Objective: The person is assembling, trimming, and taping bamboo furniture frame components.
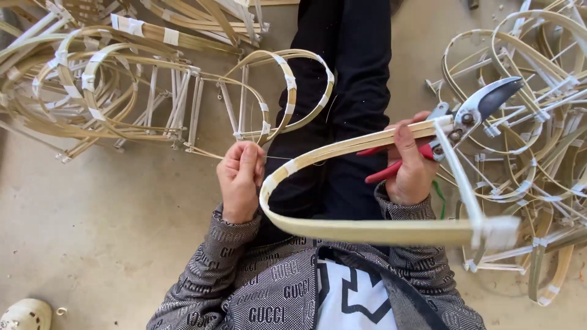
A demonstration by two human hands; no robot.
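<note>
Bent bamboo strip frame [367, 231] across frame centre, over dark trousers [348, 91]. Left hand [239, 180] pinched shut on thin thread [278, 159] by taped bend. Right hand [411, 165] clamped around red-handled pruning shears [465, 119] plus strip end, centre right.

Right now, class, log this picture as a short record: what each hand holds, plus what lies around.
left hand: pinches a thin thread by the bend of the strip
right hand: grips red-handled shears together with one end of the strip
strip: bent bamboo loop, white tape at its joints, held over the lap
left pile: taped bamboo frames on the floor
right pile: more taped frames
floor: bare concrete
shoe: pale, bottom left corner
</note>
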